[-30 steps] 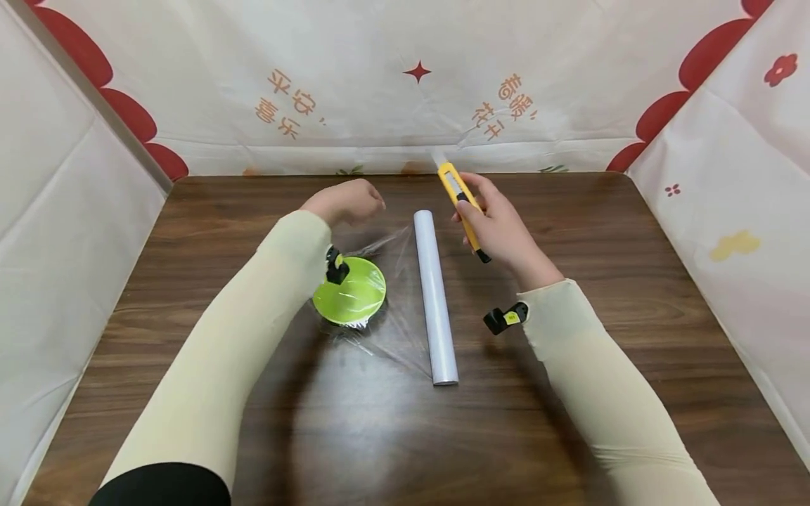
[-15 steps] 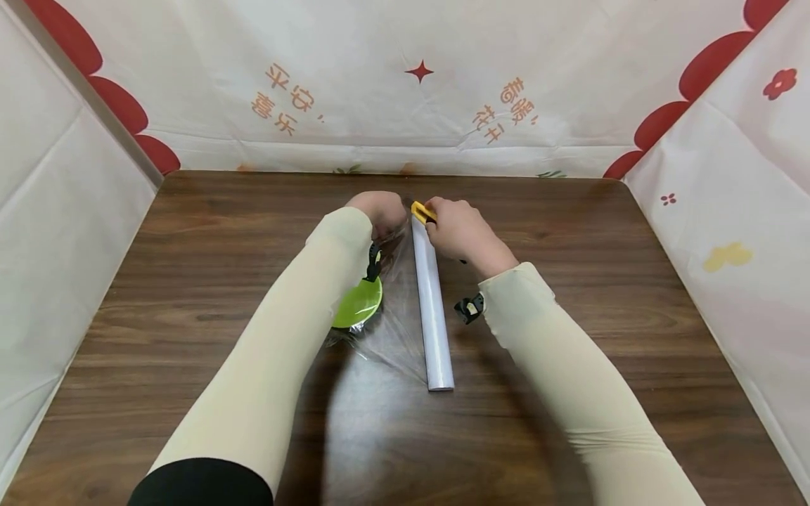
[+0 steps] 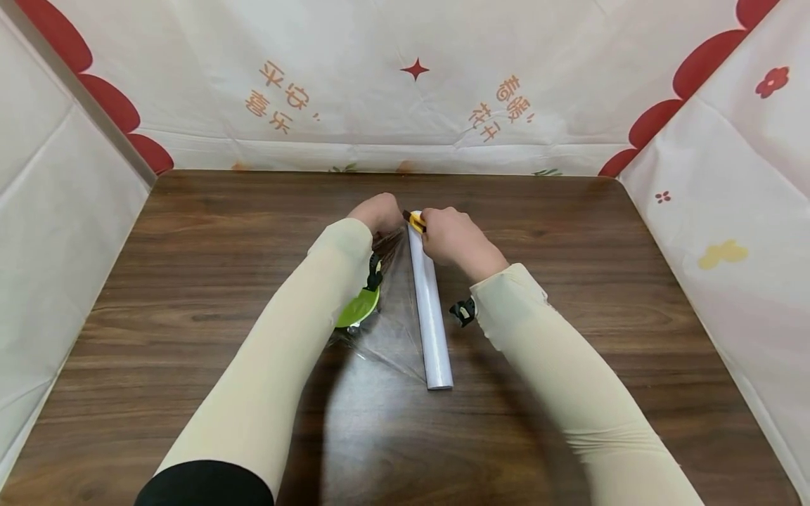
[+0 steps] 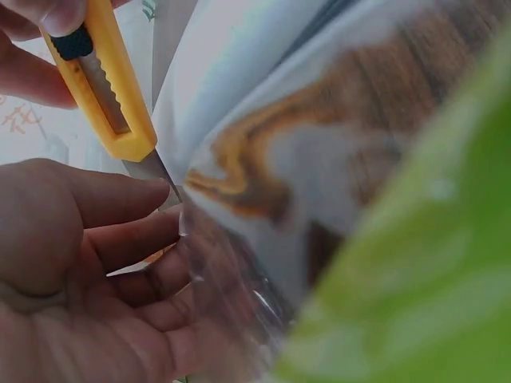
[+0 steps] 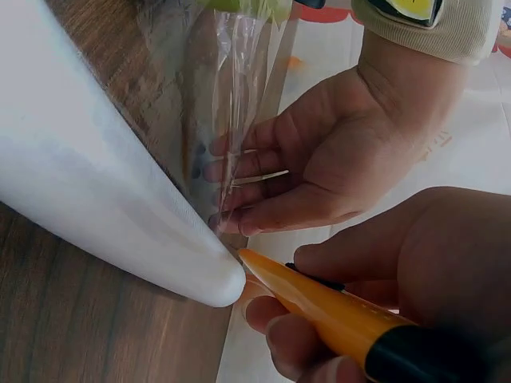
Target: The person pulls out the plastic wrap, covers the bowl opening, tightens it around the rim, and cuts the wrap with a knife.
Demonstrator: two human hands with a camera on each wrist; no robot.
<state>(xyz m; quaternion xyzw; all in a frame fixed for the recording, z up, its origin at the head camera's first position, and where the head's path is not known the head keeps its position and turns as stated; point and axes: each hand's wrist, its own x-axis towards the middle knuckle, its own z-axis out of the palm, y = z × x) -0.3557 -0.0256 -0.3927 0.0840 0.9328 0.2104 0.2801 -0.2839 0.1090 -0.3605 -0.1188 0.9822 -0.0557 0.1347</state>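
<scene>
Right hand grips the yellow utility knife, now lowered to the far end of the film roll on the tabletop; left hand pinches cling film stretched from the green bowl, so cutting seems begun.

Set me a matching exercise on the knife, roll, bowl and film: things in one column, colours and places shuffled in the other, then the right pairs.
Things:
1. knife
2. roll
3. bowl
4. film

Colours and places:
A. clear, reaching from the roll toward the bowl
B. white, lying on the table
C. yellow and black, held in the right hand
D. green, partly hidden in the head view

Right pairs: 1-C, 2-B, 3-D, 4-A
</scene>
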